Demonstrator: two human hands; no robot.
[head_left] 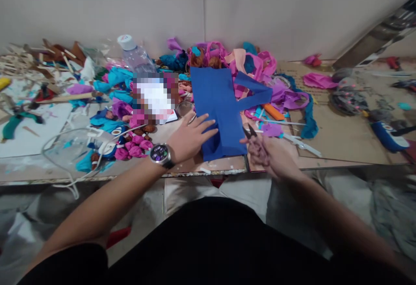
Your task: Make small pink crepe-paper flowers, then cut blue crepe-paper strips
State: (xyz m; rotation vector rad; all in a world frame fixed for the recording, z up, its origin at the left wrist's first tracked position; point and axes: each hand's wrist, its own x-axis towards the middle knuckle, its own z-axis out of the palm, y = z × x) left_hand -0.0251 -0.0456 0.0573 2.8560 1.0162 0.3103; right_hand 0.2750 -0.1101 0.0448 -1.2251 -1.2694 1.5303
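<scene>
At the left, green-handled pliers lie on your desk. Your left hand rests on the blue sheet, fingers spread across its near left part; the sheet lies flat before you, mid-desk. Just beside its right edge, your right hand's fingers grip the scissors, dark blades pointing away from you.

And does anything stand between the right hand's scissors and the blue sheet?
Nothing visible does. The scissors in the right hand are close to the right edge of the blue sheet; whether they touch it is unclear. The left hand rests on the sheet's left side.
</scene>
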